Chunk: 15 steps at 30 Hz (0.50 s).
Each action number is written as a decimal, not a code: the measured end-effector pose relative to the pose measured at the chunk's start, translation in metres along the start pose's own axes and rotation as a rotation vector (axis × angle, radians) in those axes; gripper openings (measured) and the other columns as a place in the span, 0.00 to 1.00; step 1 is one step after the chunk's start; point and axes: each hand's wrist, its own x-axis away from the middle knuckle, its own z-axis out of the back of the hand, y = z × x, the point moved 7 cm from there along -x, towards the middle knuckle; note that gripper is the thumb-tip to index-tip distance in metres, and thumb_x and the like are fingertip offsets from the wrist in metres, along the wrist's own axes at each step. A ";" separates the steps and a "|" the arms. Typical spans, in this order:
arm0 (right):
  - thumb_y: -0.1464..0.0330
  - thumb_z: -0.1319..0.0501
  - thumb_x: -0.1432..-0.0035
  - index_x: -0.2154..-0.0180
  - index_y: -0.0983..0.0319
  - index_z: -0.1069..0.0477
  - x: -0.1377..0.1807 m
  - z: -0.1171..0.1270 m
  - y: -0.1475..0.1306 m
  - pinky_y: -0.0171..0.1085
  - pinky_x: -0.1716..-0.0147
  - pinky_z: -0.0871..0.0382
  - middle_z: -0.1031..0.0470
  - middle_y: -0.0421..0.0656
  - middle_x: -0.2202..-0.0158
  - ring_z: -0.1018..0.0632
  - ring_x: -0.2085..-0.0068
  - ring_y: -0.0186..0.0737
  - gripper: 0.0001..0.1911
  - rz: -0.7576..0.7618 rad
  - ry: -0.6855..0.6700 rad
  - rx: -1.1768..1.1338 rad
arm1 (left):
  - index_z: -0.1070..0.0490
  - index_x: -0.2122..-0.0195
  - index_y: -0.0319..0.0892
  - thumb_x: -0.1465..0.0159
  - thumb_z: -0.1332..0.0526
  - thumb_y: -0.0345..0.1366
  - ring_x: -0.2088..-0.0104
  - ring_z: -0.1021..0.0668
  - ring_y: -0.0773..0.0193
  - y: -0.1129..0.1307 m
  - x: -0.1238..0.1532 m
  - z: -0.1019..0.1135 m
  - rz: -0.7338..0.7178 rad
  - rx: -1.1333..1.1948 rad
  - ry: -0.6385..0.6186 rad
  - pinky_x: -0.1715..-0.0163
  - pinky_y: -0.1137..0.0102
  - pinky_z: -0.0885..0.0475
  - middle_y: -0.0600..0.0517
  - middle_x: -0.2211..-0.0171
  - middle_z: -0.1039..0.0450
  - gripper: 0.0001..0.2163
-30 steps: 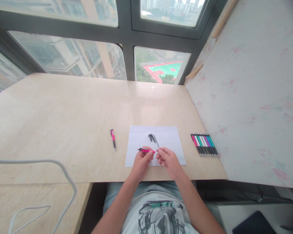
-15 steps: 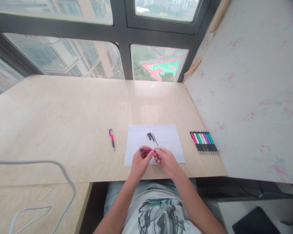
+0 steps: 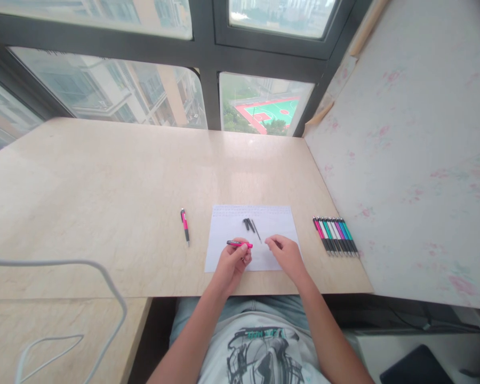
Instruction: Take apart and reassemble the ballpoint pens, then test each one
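- Worktop: paper is laid near its front edge.
- Left hand: the pink barrel is held above the paper.
- Right hand: fingers are drawn narrow; whether anything is pinched cannot be told.
- Pens: lined up rightward.
- Refill: laid on the paper.

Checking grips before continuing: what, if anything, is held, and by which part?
Left hand holds a slim pink-and-black pen barrel near its pink end; whether the right hand holds anything cannot be told.
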 end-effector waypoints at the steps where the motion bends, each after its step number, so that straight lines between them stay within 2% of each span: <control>1: 0.60 0.43 0.40 0.70 0.61 0.24 -0.004 0.000 -0.001 0.36 0.68 0.36 0.23 0.42 0.72 0.26 0.70 0.40 0.15 0.013 0.011 0.023 | 0.28 0.65 0.39 0.43 0.31 0.34 0.75 0.32 0.74 -0.002 -0.002 0.002 0.002 0.004 0.004 0.71 0.77 0.35 0.55 0.74 0.32 0.08; 9: 0.68 0.46 0.41 0.67 0.61 0.23 -0.043 -0.016 -0.012 0.37 0.65 0.36 0.22 0.44 0.68 0.25 0.67 0.40 0.13 0.187 0.009 0.239 | 0.28 0.65 0.39 0.44 0.30 0.35 0.74 0.30 0.73 -0.007 -0.006 0.007 -0.004 -0.037 -0.033 0.71 0.76 0.35 0.53 0.73 0.30 0.10; 15: 0.70 0.46 0.41 0.65 0.62 0.23 -0.055 -0.022 -0.018 0.37 0.64 0.36 0.22 0.45 0.68 0.25 0.67 0.41 0.13 0.218 0.006 0.267 | 0.28 0.65 0.39 0.44 0.30 0.37 0.74 0.30 0.72 -0.006 -0.005 0.006 -0.012 -0.071 -0.037 0.70 0.75 0.34 0.53 0.72 0.29 0.11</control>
